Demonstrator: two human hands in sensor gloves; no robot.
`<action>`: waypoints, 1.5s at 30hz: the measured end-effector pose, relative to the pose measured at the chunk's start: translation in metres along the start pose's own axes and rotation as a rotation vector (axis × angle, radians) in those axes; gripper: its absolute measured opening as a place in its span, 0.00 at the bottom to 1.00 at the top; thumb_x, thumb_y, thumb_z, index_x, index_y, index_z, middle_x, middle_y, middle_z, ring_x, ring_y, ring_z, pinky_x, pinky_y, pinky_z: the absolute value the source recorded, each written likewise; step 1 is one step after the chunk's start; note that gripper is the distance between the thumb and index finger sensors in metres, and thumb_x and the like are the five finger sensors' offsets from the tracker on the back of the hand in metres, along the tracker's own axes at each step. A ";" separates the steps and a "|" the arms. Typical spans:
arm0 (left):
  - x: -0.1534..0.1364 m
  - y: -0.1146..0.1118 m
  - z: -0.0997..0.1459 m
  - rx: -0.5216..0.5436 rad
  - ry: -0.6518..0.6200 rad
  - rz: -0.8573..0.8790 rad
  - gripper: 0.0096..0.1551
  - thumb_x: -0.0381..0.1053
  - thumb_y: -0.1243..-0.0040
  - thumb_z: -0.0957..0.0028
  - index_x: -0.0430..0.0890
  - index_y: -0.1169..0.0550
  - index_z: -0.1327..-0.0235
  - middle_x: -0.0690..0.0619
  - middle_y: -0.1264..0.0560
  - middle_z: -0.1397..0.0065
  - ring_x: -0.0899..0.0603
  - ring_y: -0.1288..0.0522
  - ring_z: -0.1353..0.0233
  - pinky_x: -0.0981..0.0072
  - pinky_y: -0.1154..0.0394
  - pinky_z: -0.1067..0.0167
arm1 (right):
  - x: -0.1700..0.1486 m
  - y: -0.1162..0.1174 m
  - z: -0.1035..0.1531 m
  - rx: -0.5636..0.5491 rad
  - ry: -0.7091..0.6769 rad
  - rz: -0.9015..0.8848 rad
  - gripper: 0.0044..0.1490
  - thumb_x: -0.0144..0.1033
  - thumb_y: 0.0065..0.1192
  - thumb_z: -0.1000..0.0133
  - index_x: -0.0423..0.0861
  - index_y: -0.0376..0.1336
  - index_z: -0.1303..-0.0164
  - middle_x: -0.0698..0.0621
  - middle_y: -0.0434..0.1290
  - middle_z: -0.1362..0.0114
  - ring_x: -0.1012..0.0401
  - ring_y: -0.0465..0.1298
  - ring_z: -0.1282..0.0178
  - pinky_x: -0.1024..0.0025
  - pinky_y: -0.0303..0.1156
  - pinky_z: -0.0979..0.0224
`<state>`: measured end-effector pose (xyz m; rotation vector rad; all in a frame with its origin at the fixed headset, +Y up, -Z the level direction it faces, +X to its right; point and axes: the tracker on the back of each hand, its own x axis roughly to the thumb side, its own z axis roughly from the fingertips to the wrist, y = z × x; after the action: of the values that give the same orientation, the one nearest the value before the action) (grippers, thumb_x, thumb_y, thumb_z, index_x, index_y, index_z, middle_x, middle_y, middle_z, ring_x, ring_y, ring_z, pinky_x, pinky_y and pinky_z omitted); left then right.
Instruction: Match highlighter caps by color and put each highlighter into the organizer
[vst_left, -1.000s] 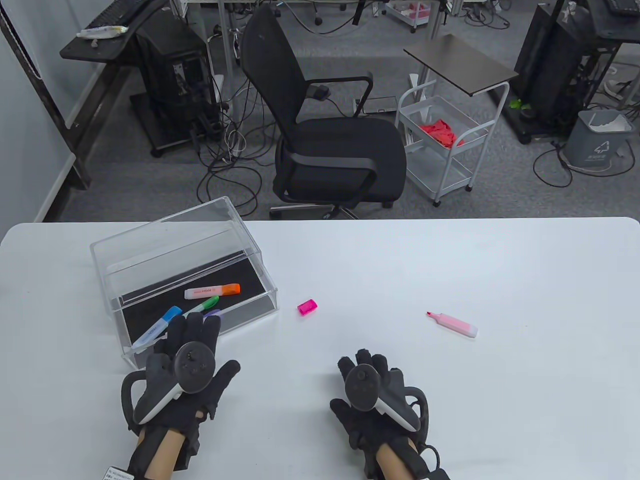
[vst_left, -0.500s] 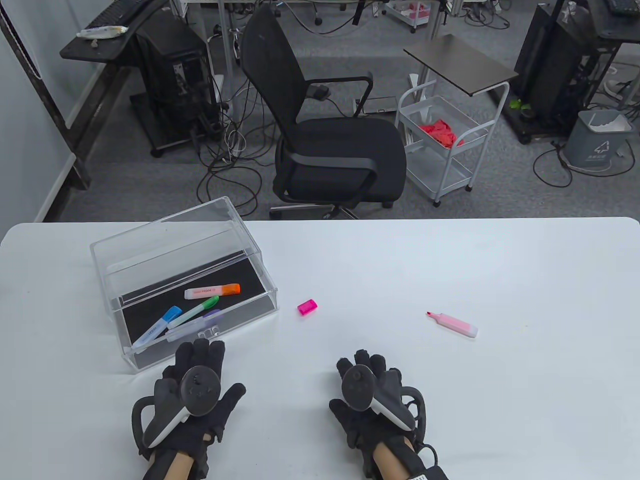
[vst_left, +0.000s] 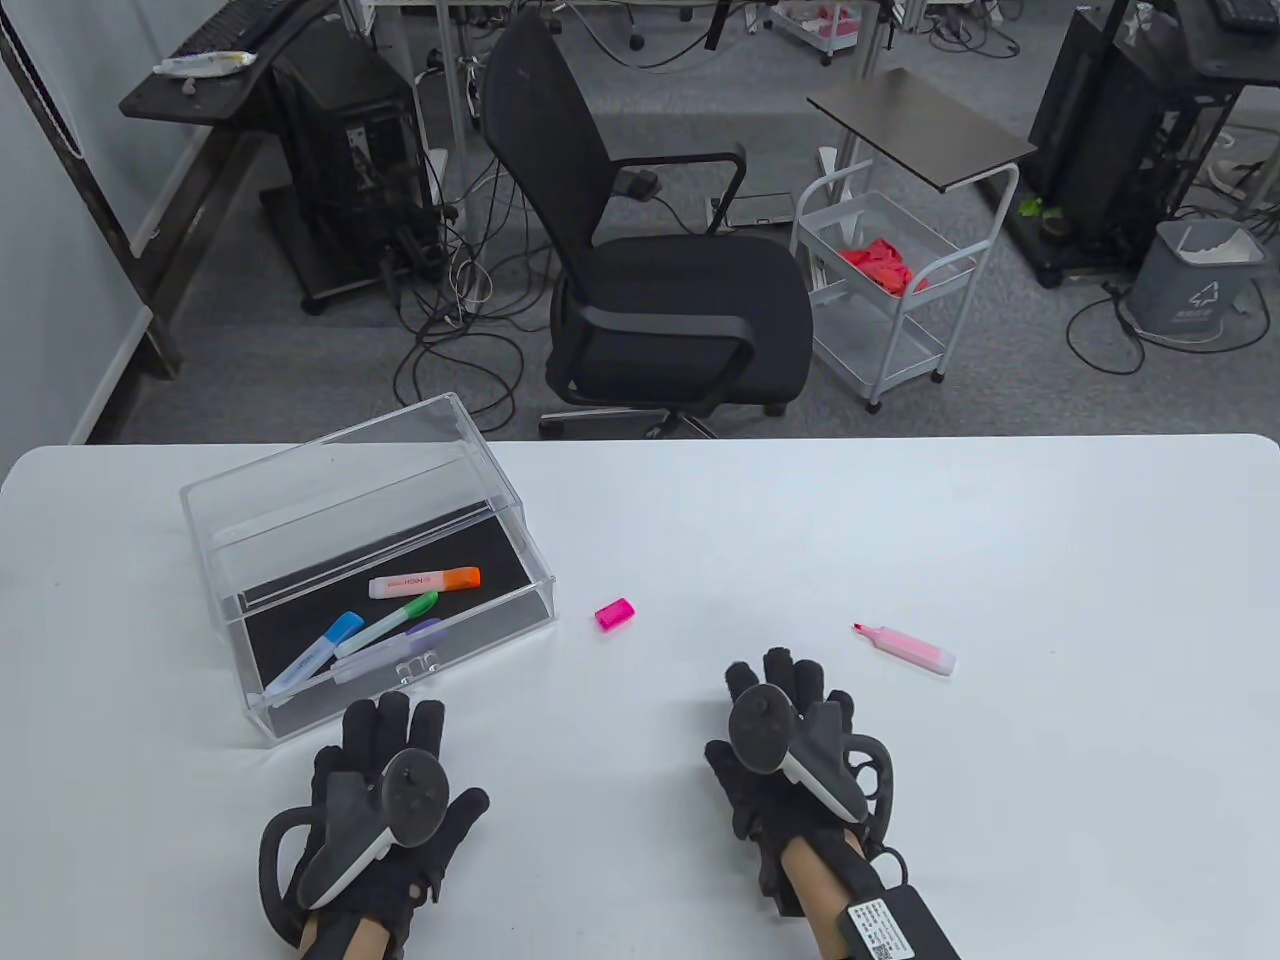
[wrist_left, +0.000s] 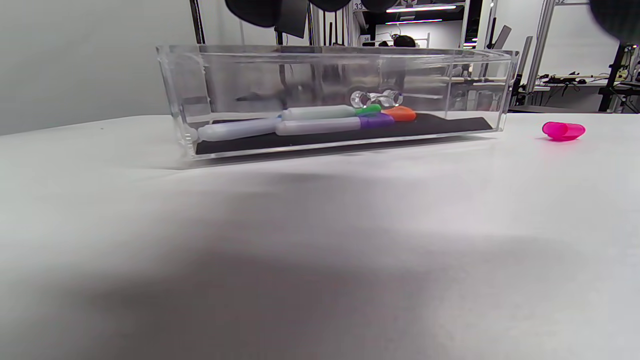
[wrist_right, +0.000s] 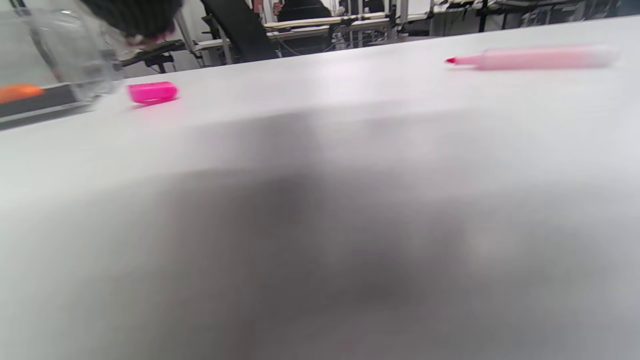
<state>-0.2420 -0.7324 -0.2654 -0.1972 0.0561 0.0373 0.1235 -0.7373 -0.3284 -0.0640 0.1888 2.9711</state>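
On the white bench (vst_left: 760, 520) the clear organizer (vst_left: 300, 470) sits toward the left, its black-lined drawer holding four capped highlighters: an orange-capped one (vst_left: 425, 582), a green-capped one (vst_left: 388, 622), a blue-capped one (vst_left: 312, 654) and a purple-capped one (vst_left: 385, 652) lying closest to the front wall. The left hand (vst_left: 385, 790) lies low over the bench just in front of the organizer's near edge, fingers spread and straight, holding nothing; its fingertips stop short of the clear front wall, which the left wrist view shows a little way ahead across bare bench. The right hand (vst_left: 790, 745) is also empty, with fingers loosely extended and pointing away from the person. The pink cap (vst_left: 615, 613) lies on its side on the bench, ahead of and to the left of the right hand, between that hand and the organizer's right corner, touching neither. The uncapped pink highlighter (vst_left: 908, 648) lies flat ahead of and to the right of the right hand, its red tip pointing left toward the cap, near the fingertips but apart from them. In the right wrist view both the cap and the pink highlighter lie across open bench, the cap at the left near the organizer's wall, the highlighter at the upper right, well apart from each other.
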 end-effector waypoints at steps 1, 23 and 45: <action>-0.002 0.000 0.000 -0.002 0.007 0.001 0.57 0.84 0.60 0.56 0.63 0.63 0.20 0.58 0.65 0.13 0.41 0.65 0.10 0.40 0.54 0.18 | -0.008 -0.003 -0.007 0.007 0.026 0.007 0.50 0.54 0.58 0.51 0.59 0.37 0.24 0.48 0.31 0.16 0.46 0.33 0.15 0.34 0.31 0.21; -0.020 -0.008 -0.005 -0.058 0.099 0.023 0.57 0.84 0.60 0.56 0.62 0.62 0.20 0.58 0.66 0.13 0.41 0.65 0.10 0.40 0.53 0.18 | -0.148 -0.011 -0.103 0.234 0.451 -0.047 0.51 0.46 0.66 0.50 0.60 0.39 0.25 0.53 0.34 0.15 0.49 0.32 0.14 0.35 0.29 0.20; -0.017 -0.011 -0.006 -0.101 0.088 0.066 0.57 0.84 0.61 0.56 0.61 0.62 0.20 0.58 0.66 0.13 0.40 0.64 0.10 0.40 0.52 0.18 | -0.137 -0.008 -0.097 0.044 0.372 0.020 0.36 0.41 0.62 0.51 0.47 0.54 0.33 0.40 0.62 0.25 0.42 0.63 0.22 0.32 0.53 0.22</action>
<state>-0.2588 -0.7451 -0.2679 -0.2978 0.1488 0.0973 0.2630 -0.7640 -0.4179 -0.6130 0.3008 2.9451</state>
